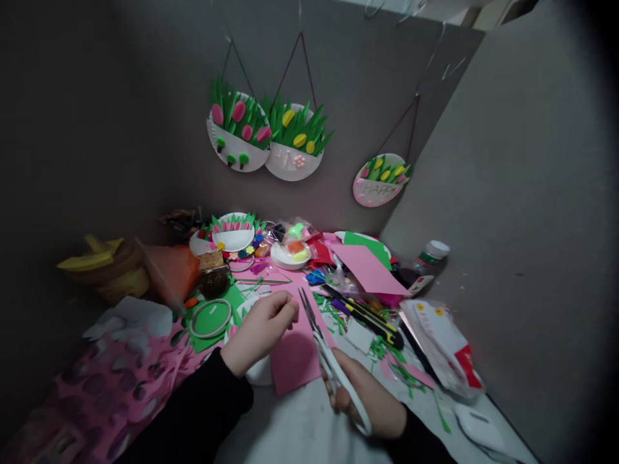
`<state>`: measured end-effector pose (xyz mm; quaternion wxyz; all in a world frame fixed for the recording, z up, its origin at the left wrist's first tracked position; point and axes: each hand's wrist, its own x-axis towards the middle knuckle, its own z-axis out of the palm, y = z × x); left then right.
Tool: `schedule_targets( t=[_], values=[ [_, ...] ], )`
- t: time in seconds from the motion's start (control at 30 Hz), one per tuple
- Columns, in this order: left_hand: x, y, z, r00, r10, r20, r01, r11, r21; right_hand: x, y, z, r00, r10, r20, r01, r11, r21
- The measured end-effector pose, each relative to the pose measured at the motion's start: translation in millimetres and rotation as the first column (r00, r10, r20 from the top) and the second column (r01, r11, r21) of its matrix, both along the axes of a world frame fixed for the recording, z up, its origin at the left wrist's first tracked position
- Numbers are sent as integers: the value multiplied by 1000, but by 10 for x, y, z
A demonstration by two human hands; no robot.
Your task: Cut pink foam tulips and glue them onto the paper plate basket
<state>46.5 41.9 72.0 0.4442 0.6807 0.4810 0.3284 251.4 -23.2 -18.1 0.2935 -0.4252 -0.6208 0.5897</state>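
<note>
Beside the pink sheet [294, 364], we find right grip [371, 394] grasping scissors [324, 351]; what left grip [264, 324] holds, we cannot tell. Cutting seems underway, next needing careful alignment.

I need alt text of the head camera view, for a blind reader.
A person's right hand holds white-handled scissors over a cluttered table, the left hand near the blades. Pink paper lies there; three flower baskets hang against a grey wall.

The grey back wall [164, 122] rises beyond the left hand [265, 323]; a paler side wall [522, 219] stands to the right of the right hand [374, 394]. A white table [290, 428] lies beneath both hands. The light is dim.
</note>
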Motion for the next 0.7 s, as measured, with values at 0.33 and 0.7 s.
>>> schedule_targets(
  t=[0.33,0.7],
  values=[
    [5,-3,6,997,-50,-52,52,998,44,-4,-1,1,999,32,2,-32,999,38],
    [1,2,-6,995,-89,-34,92,994,65,-39,-3,91,999,40,-6,-40,999,27]
  ],
)
